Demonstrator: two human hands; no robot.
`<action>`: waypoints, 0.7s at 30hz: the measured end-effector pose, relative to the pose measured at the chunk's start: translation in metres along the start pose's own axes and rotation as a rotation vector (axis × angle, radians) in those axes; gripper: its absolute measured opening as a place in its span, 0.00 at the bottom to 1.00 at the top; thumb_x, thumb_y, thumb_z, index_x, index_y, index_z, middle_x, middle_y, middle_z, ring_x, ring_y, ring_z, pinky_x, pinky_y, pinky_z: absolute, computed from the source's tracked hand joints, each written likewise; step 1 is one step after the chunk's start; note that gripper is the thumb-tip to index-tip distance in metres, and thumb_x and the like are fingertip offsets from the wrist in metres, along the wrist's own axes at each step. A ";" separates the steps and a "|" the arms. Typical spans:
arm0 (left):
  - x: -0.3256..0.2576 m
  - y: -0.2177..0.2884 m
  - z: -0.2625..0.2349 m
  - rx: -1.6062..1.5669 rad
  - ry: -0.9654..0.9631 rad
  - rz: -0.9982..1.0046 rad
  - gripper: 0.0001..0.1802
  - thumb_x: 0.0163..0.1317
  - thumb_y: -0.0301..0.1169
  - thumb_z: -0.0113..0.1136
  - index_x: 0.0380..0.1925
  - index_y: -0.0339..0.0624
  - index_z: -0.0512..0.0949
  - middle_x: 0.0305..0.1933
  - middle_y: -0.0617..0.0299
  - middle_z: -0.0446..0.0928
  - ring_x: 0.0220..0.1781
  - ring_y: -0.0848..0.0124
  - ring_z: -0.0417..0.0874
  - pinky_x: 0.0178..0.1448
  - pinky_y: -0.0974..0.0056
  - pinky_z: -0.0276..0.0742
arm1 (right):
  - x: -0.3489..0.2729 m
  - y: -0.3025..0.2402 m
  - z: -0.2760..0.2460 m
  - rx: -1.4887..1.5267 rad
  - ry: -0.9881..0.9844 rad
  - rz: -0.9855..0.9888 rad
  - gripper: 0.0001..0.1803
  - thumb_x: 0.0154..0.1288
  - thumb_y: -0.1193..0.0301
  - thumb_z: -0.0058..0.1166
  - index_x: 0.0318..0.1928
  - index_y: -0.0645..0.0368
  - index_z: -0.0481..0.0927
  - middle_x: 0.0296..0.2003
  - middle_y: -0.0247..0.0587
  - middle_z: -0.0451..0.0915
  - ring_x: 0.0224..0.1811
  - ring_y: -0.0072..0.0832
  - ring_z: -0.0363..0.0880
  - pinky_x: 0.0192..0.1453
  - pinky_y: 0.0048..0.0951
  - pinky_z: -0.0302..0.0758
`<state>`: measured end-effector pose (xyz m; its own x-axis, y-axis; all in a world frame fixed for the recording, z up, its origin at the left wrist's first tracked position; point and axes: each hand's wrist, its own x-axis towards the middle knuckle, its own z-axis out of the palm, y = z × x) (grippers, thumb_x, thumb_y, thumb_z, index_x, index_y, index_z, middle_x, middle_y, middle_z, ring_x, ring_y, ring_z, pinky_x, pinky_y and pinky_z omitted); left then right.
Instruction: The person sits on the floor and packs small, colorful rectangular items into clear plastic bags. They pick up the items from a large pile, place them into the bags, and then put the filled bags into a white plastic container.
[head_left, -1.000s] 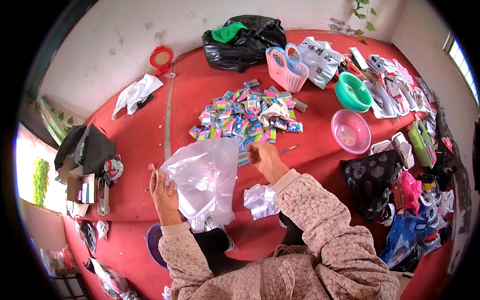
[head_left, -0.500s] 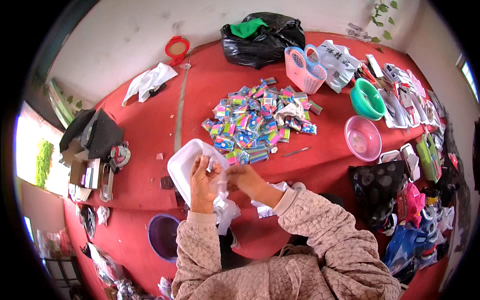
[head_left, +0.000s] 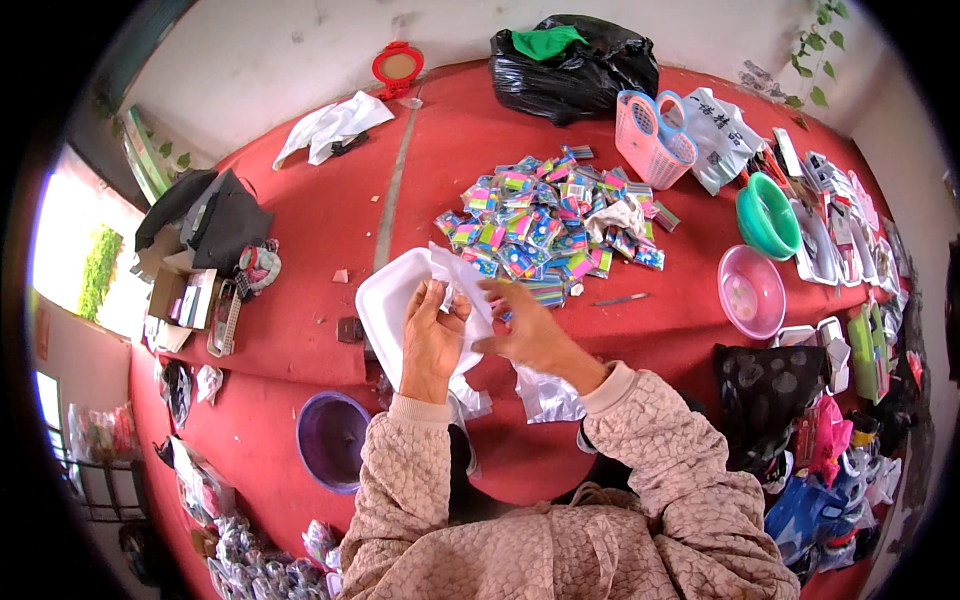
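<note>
My left hand (head_left: 430, 340) is closed on a clear plastic bag (head_left: 450, 268), its fingers pinched together at the top. Beside it, my right hand (head_left: 540, 335) has its fingers curved and apart, close to the bag's right side; whether the fingertips touch it I cannot tell. Behind and under my left hand is a white plastic basin (head_left: 378, 300), partly hidden by that hand. More crinkled clear plastic (head_left: 470, 400) hangs below my wrist. Another shiny plastic piece (head_left: 545, 395) lies near my lap, under the right forearm.
Ahead is a heap of small colourful packets (head_left: 530, 225), with a pen-like stick (head_left: 622, 299) nearby. To the right stand a pink basin (head_left: 750, 292), green basins (head_left: 768, 215) and a pink-blue basket (head_left: 650, 145). A purple bucket (head_left: 330, 440) is at left; a black bag (head_left: 570, 75) lies behind.
The view has shifted, so the scene sits further right. My right hand has opened its fingers wider, and the plastic in my left hand now stands up above the fingers.
</note>
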<state>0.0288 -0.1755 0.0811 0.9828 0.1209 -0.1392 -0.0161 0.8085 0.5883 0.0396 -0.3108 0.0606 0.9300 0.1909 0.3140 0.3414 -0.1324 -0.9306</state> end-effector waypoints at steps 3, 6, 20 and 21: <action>-0.005 -0.007 0.004 0.045 -0.020 -0.053 0.03 0.61 0.27 0.49 0.32 0.39 0.70 0.30 0.66 0.71 0.30 0.76 0.71 0.36 0.71 0.72 | -0.007 0.006 0.004 -0.112 0.001 -0.022 0.10 0.47 0.76 0.55 0.33 0.66 0.76 0.20 0.44 0.75 0.23 0.34 0.75 0.31 0.30 0.73; -0.006 -0.007 0.010 0.049 -0.020 -0.074 0.03 0.61 0.27 0.49 0.31 0.39 0.70 0.30 0.66 0.71 0.30 0.77 0.71 0.35 0.72 0.71 | 0.000 0.000 -0.009 0.020 -0.092 0.242 0.06 0.49 0.78 0.53 0.29 0.69 0.76 0.19 0.45 0.76 0.19 0.29 0.76 0.24 0.26 0.72; 0.011 0.019 -0.007 -0.047 -0.067 0.162 0.25 0.59 0.36 0.49 0.56 0.52 0.56 0.57 0.51 0.61 0.61 0.57 0.59 0.61 0.50 0.59 | 0.024 0.015 -0.042 1.038 0.082 0.804 0.09 0.61 0.70 0.48 0.36 0.64 0.74 0.28 0.39 0.77 0.25 0.25 0.76 0.34 0.30 0.78; 0.009 0.020 -0.009 0.018 -0.022 0.182 0.26 0.59 0.36 0.49 0.57 0.52 0.54 0.57 0.51 0.61 0.61 0.57 0.60 0.60 0.50 0.59 | 0.026 0.018 -0.042 1.058 0.082 0.799 0.09 0.61 0.70 0.48 0.36 0.64 0.74 0.28 0.38 0.77 0.26 0.25 0.76 0.34 0.30 0.78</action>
<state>0.0353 -0.1526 0.0846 0.9678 0.2515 -0.0122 -0.1908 0.7640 0.6163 0.0754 -0.3494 0.0602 0.8423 0.3513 -0.4089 -0.5345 0.6429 -0.5486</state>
